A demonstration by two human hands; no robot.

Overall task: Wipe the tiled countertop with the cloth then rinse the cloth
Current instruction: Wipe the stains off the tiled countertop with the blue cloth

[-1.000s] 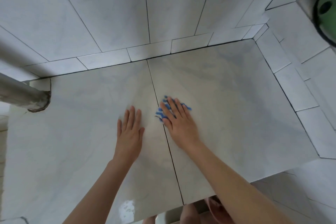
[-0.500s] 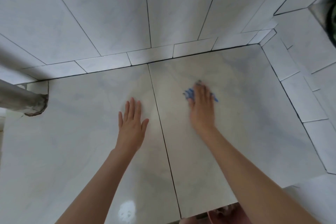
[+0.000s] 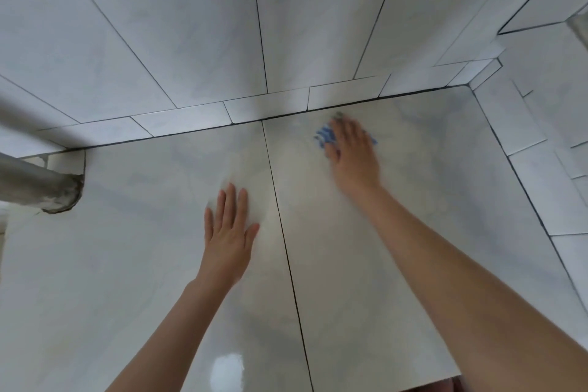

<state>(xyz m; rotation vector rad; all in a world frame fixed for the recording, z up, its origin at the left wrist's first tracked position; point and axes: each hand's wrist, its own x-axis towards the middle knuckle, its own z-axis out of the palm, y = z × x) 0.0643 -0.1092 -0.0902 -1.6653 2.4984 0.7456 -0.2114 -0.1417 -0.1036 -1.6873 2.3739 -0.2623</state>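
- I am pressing the cloth (image 3: pixel 324 136) flat under my right hand (image 3: pixel 353 154). My right fingers (image 3: pixel 343 130) are lying straight over it and are not curled round it, though blur is softening the detail.
- The cloth is showing blue on both sides of those fingers, so I judge it is lying crosswise beneath them, longer left-to-right.
- Just beyond those fingers the surface (image 3: pixel 429 207) is meeting the tiled wall (image 3: pixel 197 51), so I judge the next stroke is going to run sideways or back toward me.
- My left hand (image 3: pixel 229 234) is resting flat with its fingers straight, holding nothing. It is lying across the grout line (image 3: pixel 288 258) from the cloth, well apart from it and nearer me.
- The rinsing is not yet begun.
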